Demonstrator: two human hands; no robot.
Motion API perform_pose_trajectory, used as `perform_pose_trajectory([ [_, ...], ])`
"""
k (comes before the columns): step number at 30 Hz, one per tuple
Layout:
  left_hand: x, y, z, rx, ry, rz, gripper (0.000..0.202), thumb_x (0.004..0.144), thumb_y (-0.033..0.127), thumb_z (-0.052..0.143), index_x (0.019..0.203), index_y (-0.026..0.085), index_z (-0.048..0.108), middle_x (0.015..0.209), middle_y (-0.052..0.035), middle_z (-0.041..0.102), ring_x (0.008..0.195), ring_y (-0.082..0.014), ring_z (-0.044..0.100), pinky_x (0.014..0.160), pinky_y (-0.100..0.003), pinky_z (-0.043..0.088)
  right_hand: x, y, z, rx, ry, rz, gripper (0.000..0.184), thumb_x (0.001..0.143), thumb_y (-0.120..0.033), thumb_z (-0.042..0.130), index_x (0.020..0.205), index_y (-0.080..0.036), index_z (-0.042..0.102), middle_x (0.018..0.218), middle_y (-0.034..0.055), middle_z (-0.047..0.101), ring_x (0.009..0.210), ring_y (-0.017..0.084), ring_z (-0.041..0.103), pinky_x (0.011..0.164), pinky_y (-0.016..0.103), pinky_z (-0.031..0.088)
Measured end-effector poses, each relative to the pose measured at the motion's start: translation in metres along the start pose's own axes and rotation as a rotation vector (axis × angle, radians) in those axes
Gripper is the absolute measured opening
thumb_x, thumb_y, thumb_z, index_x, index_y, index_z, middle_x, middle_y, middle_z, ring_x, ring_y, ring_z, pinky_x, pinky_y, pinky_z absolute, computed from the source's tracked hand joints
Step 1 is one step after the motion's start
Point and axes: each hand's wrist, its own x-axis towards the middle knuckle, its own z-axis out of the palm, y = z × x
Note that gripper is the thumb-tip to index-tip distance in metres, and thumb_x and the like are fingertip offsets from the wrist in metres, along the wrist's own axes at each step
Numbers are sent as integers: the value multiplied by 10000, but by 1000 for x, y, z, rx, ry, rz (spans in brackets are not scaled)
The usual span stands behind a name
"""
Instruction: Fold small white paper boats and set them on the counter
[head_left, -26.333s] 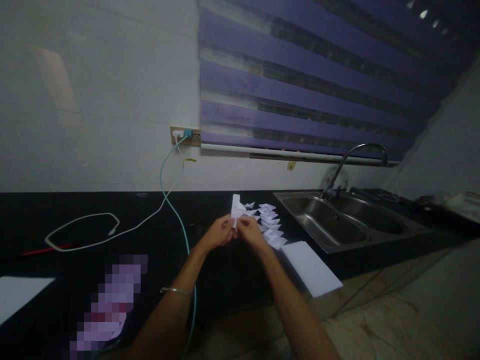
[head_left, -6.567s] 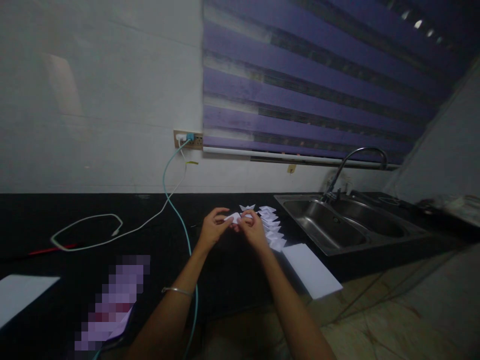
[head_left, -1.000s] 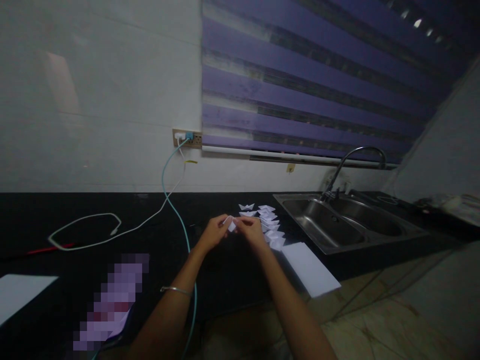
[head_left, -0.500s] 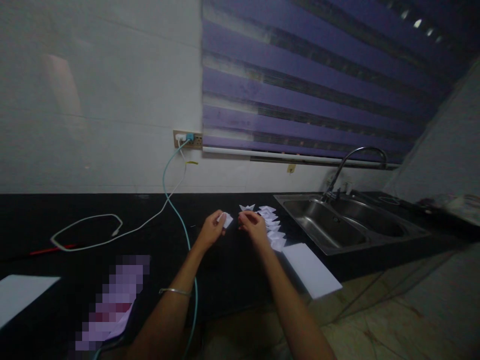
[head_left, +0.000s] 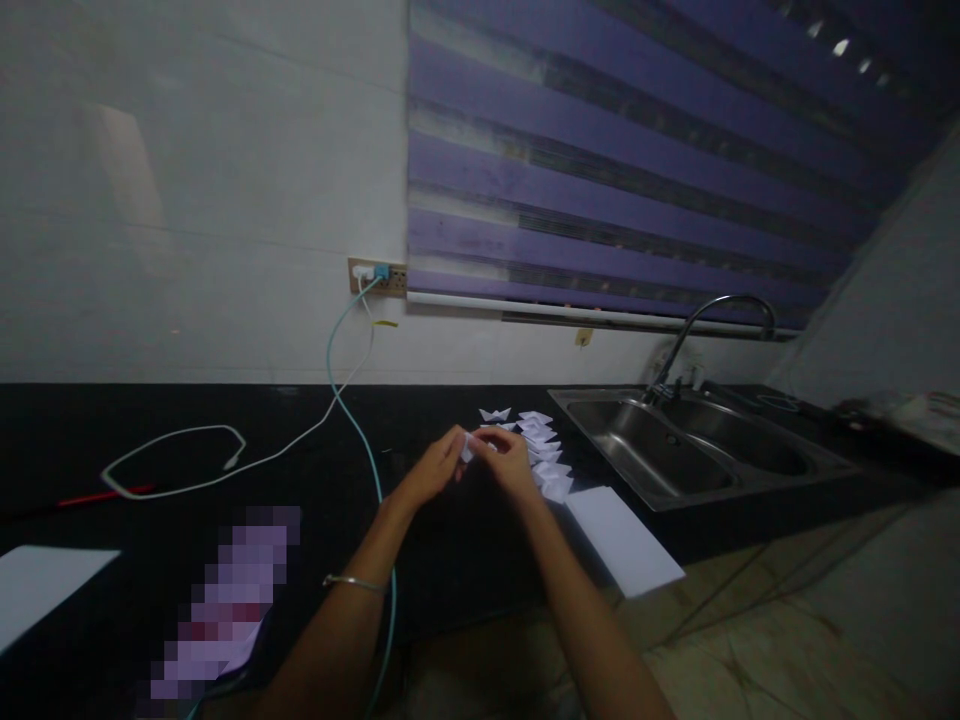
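While a small folded paper [head_left: 467,449] is held over the dark tabletop [head_left: 465,560], it is pinched by the closed fingers of the left hand [head_left: 439,466] and the right hand [head_left: 507,459]; beside these, paper boats [head_left: 553,470] are lined up, with white paper [head_left: 624,540] laid near.

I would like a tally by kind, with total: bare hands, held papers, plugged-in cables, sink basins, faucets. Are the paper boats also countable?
Bare hands: 2 (left hand, right hand)
Folded paper, held: 1
Cables: 2 (white cable, teal cable)
Sink basins: 2 (left basin, right basin)
Faucet: 1
Total: 8, without paper boats; these overlap and are partly hidden, so no exact count.
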Motion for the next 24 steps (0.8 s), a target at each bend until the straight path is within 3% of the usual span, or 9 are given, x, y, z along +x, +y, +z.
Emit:
perform_pose_trajectory([
  [6,-2,2,-3,55,21,37,400,951,508,263,915,205,521,600,35,523,564,-135,512,587,-251,403,-2,-5,3,-30,-35,-54,207,726,-355,712,830,-176,705,825,51,691,760,180,638,698,284,508],
  [12,-3,5,-5,65,9,41,395,954,501,259,901,206,518,598,37,497,571,-138,500,596,-258,394,-4,2,5,-158,46,-108,192,768,-372,674,811,-186,696,826,51,670,756,174,620,659,274,499],
  [24,-2,3,-3,108,-10,11,388,955,491,253,853,201,491,611,42,488,563,-128,470,589,-252,379,-4,1,6,-197,52,-168,190,801,-371,640,761,-188,675,779,36,644,737,161,606,653,264,477],
])
